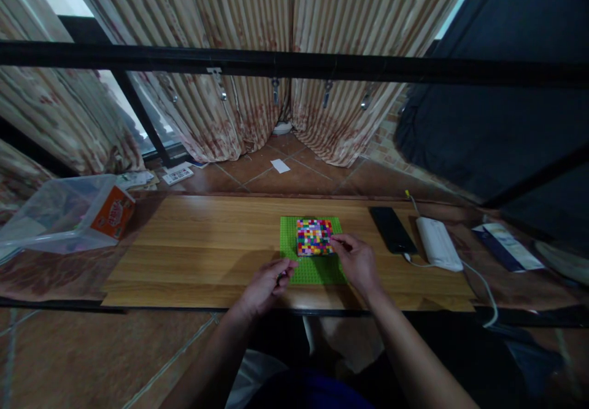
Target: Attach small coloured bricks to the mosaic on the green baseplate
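A green studded baseplate [317, 272] lies on the wooden board. On its upper part sits a square block of small multicoloured toy bricks [314, 237]. My right hand [359, 265] is at the right edge of that block, thumb and fingers pinched together with the tips touching or very near the bricks. Whatever is between those tips is too small to tell. My left hand [269, 281] rests over the lower left corner of the plate, fingers curled and thumb against them. Something small and dark shows within the curl, but its kind is unclear.
A black phone [392, 230] with a cable lies to the right, beside a white power strip or adapter [438, 243]. Leaflets [508, 246] are farther right. A clear plastic tub [69, 213] with an orange label stands at the left. A black rail [294, 64] crosses above the board.
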The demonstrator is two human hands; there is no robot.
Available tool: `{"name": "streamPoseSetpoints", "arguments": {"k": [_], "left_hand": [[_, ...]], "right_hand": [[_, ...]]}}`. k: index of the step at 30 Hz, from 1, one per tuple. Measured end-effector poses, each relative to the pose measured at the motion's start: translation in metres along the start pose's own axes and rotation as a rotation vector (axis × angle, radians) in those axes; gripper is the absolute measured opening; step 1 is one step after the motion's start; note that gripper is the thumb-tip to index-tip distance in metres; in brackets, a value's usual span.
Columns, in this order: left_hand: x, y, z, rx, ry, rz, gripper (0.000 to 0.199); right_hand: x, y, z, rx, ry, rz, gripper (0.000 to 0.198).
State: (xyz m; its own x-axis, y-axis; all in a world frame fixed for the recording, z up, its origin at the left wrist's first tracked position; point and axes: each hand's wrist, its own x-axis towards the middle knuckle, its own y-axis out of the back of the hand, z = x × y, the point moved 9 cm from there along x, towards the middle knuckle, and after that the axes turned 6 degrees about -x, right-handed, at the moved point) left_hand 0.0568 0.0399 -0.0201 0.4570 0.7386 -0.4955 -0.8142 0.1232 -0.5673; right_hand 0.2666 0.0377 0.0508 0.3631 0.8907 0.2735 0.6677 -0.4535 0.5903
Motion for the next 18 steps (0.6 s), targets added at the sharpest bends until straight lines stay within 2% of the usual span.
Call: {"name": "streamPoseSetpoints", "arguments": {"k": [6, 12, 18], "left_hand": [[0.003, 0.015, 0.006, -0.053, 0.016, 0.014, 0.034], [0.007, 0.014, 0.004, -0.018, 0.047, 0.008, 0.028], [0.003, 0.012, 0.006, 0.051, 0.008, 0.004, 0.026]], "right_hand": [[0.014, -0.015, -0.004, -0.12, 0.03, -0.073, 0.022], [0.019, -0.021, -0.013, -0.245, 0.056, -0.124, 0.018], [0.02, -0.022, -0.012, -0.252, 0.056, -0.151, 0.018]]}}
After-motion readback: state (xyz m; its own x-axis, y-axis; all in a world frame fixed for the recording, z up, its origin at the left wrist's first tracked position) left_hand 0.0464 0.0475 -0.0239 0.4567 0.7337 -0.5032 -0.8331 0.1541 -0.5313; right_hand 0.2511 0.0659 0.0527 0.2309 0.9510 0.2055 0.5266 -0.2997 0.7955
